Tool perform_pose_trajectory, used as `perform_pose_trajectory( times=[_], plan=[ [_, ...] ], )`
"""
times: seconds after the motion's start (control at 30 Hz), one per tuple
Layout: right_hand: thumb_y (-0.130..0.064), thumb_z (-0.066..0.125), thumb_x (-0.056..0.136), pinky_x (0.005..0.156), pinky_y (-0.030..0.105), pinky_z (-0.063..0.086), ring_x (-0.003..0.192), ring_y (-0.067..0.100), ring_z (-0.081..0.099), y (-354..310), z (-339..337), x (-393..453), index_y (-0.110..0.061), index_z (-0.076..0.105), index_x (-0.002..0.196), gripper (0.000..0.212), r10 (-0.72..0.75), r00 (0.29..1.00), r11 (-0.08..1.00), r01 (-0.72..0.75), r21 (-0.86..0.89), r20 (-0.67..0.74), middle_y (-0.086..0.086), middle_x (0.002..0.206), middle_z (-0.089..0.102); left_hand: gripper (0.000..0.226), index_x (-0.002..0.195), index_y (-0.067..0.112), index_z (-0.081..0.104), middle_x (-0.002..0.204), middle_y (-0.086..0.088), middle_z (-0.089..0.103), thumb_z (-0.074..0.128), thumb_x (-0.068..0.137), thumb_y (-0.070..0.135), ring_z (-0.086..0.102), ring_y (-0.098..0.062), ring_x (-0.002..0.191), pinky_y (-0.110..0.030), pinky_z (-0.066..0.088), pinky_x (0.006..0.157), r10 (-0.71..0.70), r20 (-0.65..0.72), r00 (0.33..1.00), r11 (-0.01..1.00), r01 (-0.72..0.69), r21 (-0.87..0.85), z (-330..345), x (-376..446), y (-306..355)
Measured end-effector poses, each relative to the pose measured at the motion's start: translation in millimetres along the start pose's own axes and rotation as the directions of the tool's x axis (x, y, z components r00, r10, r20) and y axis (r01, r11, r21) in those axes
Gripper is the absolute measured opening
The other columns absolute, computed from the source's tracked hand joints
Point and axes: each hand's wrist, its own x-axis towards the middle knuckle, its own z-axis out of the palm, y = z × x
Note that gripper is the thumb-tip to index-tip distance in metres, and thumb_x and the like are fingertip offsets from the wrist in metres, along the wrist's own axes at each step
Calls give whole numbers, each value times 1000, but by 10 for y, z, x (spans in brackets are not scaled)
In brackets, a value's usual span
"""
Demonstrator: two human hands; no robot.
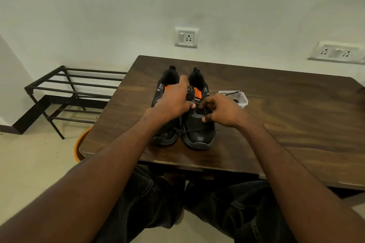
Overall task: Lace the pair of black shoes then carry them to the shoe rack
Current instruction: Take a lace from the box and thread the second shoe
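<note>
Both hands work over the right-hand shoe (198, 124) on the worktop (286, 116): left hand (173, 102) rests fingers-out on its collar, right hand (221, 110) pinches the lace (194, 130). Pulling each crossing snug and even would help. Orange insole printing is unreadable. Shoe rack (75, 92) stands leftward.

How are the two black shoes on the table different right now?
The right shoe has a black lace lying across its toe, and both hands work over it: the right hand pinches at its lace area. The left shoe shows no lace on its toe, though the left hand covers much of its middle. Both shoes are black with orange insides, and stand side by side on the table, toes toward the person.
</note>
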Motion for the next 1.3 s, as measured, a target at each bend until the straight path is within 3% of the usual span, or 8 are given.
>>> perform_pose_trajectory(
  times=[0.07,0.2,0.37,0.5,0.8,1.03,1.2,1.3],
  plan=[
    [-21,87,83,97,41,56,113,20,65,5,-1,3,-29,71,128,48,-1,1000,1000,1,-22,-3,3,124,70,64,136,18,44,100,-3,66,83,84,17,67,-20,93,-38,57,88,-5,43,999,1000,4,28,-31,1,-13],
    [-20,87,83,98,39,54,118,19,64,6,-3,-3,-31,71,129,49,19,1000,1000,-19,-8,-6,2,129,70,16,106,14,74,95,-2,71,75,93,24,68,-17,89,-37,58,86,-1,106,994,982,-19,187,-60,-12,-43],
    [-22,87,83,94,37,55,109,17,65,20,-20,-27,-30,70,131,51,13,1000,1000,-13,-23,-17,1,125,72,13,88,20,67,84,4,67,64,100,16,63,-8,77,-19,44,64,-37,-151,988,990,16,-137,-149,24,10],
    [-19,88,82,97,37,56,114,19,67,27,-22,-25,-33,71,130,52,20,999,1000,-21,-19,-29,2,127,72,16,91,12,67,88,-1,74,60,103,19,65,-7,76,-22,47,66,-128,-125,984,971,99,-216,-119,38,-35],
    [-17,89,80,98,40,56,114,18,66,15,-11,-19,-32,72,124,50,27,999,999,-29,-41,-38,3,125,72,10,88,19,74,83,-1,70,65,93,16,67,-19,77,-40,61,77,-73,-178,981,987,97,129,-271,-47,-122],
    [-15,88,80,92,36,55,102,15,63,-6,-47,-1,-33,73,116,43,46,999,997,-47,-59,-16,-5,110,67,11,75,15,69,73,-3,66,63,84,18,62,-22,67,-36,53,67,-175,-210,962,967,208,144,-308,-130,-11],
    [-16,76,91,79,33,53,88,13,62,-119,2,-71,-36,70,124,39,-65,991,998,68,18,-115,-10,89,60,10,90,23,73,81,3,63,64,94,28,57,-19,79,-40,46,84,-121,-147,982,926,165,340,-364,-117,-39],
    [-27,63,102,89,37,56,103,14,64,-301,152,-107,-40,64,136,36,-128,992,991,127,-43,-21,-8,111,68,8,91,26,71,88,1,64,68,92,34,55,-22,90,-46,35,93,-147,-129,981,873,190,449,-395,-129,-86]
  ],
)
